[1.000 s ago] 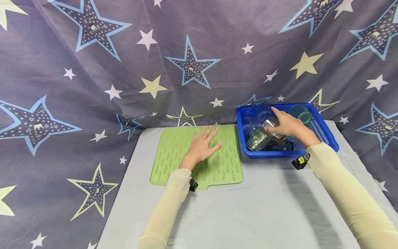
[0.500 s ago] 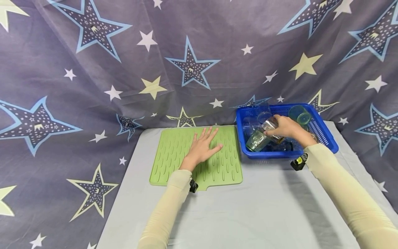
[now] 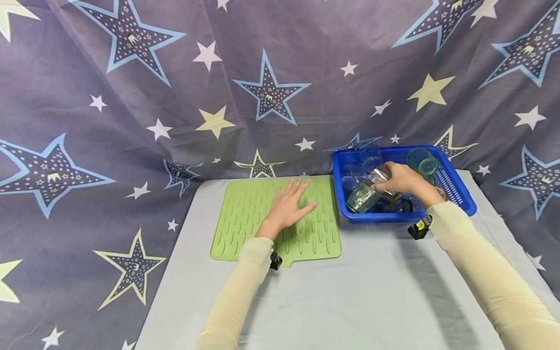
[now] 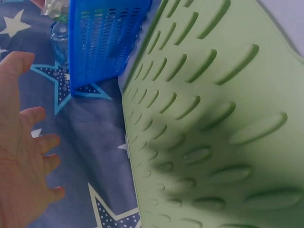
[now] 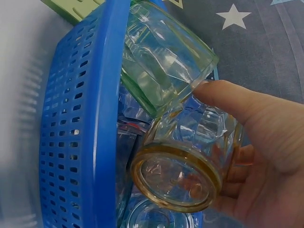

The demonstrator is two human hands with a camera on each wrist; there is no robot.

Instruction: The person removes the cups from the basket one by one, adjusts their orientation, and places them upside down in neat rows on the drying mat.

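In the blue basket point(image 3: 400, 218), my right hand point(image 3: 404, 178) grips an amber-tinted glass point(image 5: 194, 147) lying tilted, thumb on one side and fingers curled round the other. A greenish glass point(image 5: 164, 57) leans right beside it, close to my thumb. More clear and tinted glasses crowd the basket, among them a pale green one point(image 3: 422, 161) at the back right. My left hand point(image 3: 286, 206) is spread over the green drying mat point(image 3: 238, 218), fingers straight; the left wrist view shows that hand above the mat's surface with nothing in it.
The mat and basket stand side by side on a table with a pale grey cloth point(image 3: 315, 301). A star-patterned curtain point(image 3: 175, 73) hangs behind the table and along its sides. The basket's raised wall point(image 4: 109, 42) borders the mat's right edge.
My right hand's fingers, spread over the glass a second ago, have closed round it. The left hand has shifted very slightly to the right above the mat.
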